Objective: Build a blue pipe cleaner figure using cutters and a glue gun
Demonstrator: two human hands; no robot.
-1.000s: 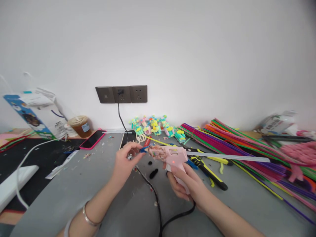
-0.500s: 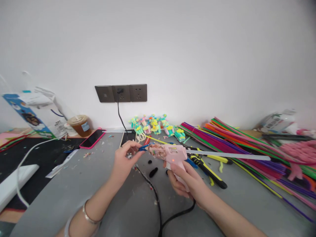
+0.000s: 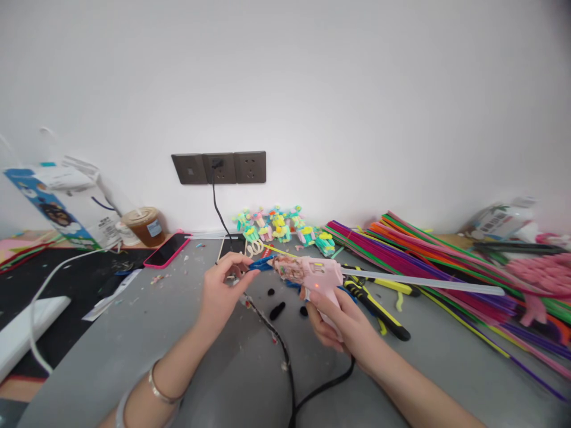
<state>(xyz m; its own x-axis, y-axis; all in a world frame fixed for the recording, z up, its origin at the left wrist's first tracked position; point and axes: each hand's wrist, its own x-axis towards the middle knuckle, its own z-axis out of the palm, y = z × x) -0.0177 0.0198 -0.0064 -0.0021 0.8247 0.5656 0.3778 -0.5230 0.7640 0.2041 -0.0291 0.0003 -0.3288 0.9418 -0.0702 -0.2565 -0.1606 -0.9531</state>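
My right hand (image 3: 336, 321) grips the handle of a pink hot glue gun (image 3: 312, 274), whose red light is on and whose clear glue stick (image 3: 423, 283) juts out to the right. The gun's nozzle points left at a small blue pipe-cleaner piece (image 3: 260, 264). My left hand (image 3: 223, 291) pinches that blue piece between thumb and fingers, just above the grey table (image 3: 134, 345). The gun's black cord (image 3: 285, 362) trails across the table toward me.
Wall sockets (image 3: 219, 167) sit behind. A heap of coloured pipe cleaners (image 3: 446, 255) covers the right side, small finished figures (image 3: 281, 226) stand by the wall. Yellow-black cutters (image 3: 379, 312), a pink phone (image 3: 167, 250), an iced drink cup (image 3: 145, 226) and a printed bag (image 3: 57, 205) lie around.
The glue gun has shifted slightly right and up, its nozzle lifted a little. My left hand keeps pinching the blue piece at the nozzle.
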